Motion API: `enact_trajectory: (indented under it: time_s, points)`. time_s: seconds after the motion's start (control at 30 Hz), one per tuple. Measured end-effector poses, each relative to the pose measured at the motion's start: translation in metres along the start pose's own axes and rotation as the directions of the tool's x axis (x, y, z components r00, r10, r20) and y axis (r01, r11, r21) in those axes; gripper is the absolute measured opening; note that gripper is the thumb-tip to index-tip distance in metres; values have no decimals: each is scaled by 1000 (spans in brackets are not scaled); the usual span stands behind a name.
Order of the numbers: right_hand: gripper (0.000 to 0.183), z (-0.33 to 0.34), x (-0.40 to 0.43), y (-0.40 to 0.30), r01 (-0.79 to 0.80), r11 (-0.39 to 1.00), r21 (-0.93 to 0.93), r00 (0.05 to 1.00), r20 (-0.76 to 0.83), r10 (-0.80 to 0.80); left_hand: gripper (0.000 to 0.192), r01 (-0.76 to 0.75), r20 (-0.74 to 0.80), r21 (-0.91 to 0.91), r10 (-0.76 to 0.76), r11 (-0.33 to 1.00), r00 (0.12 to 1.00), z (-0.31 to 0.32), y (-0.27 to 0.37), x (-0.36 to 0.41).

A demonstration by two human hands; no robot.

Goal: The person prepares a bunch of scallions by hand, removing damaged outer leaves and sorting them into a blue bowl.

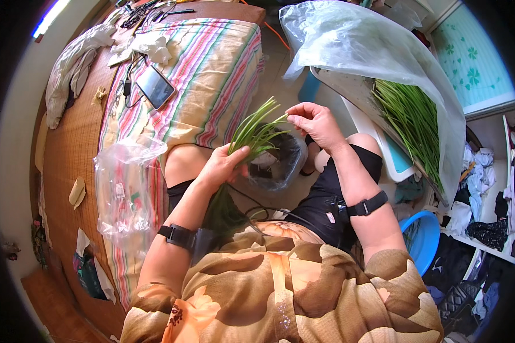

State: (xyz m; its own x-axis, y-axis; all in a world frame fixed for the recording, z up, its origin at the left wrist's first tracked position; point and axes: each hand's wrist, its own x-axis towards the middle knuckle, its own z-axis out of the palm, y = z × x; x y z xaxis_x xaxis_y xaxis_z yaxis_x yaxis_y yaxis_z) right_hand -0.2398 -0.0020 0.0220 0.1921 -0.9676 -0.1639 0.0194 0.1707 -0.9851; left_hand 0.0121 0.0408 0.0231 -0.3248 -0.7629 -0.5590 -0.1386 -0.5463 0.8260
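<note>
My left hand point(227, 165) is wrapped around a bunch of green leafy stalks point(257, 133), likely Chinese chives. Their pale cut ends fan out above the fist, and the dark leaves hang down towards my lap. At the tip of one stalk, the thumb and forefinger of my right hand point(315, 122) pinch together. Under the bunch, between my knees, stands a bin lined with a clear plastic bag point(283, 171); its contents are partly hidden. A larger heap of the same green stalks point(412, 128) lies on a board to the right, partly under a clear plastic sheet point(369, 47).
Left of me is a bed with a striped cloth point(223, 85), holding a smartphone point(156, 87) with cables and a clear plastic bag point(126, 188). A blue basin point(429, 244) sits by my right elbow. Shelves of clothes point(480, 184) line the right side.
</note>
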Motion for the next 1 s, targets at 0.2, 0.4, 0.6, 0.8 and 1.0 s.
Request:
enact_trajectory:
  time_s: [0.2,0.4,0.6,0.8,1.0]
  points:
    - [13,5,-2,-1,-39,996,-80,998,50,43,23,-11,22,56,10,998,1000,0,-2,0]
    - [13,4,0,3,-94,988,-119,993,57,102,20,-14,11,52,13,999,1000,1,1,-2]
    - [13,0,2,3,-113,978,-176,989,73,127,20,-16,15,76,14,997,1000,2,4,-1]
    - [12,1,0,-1,-136,968,-210,977,131,166,19,-18,8,83,18,996,1000,1,0,-1]
    - [19,1,-1,-3,-155,962,-223,977,112,183,20,-28,22,78,27,997,999,1,-3,1]
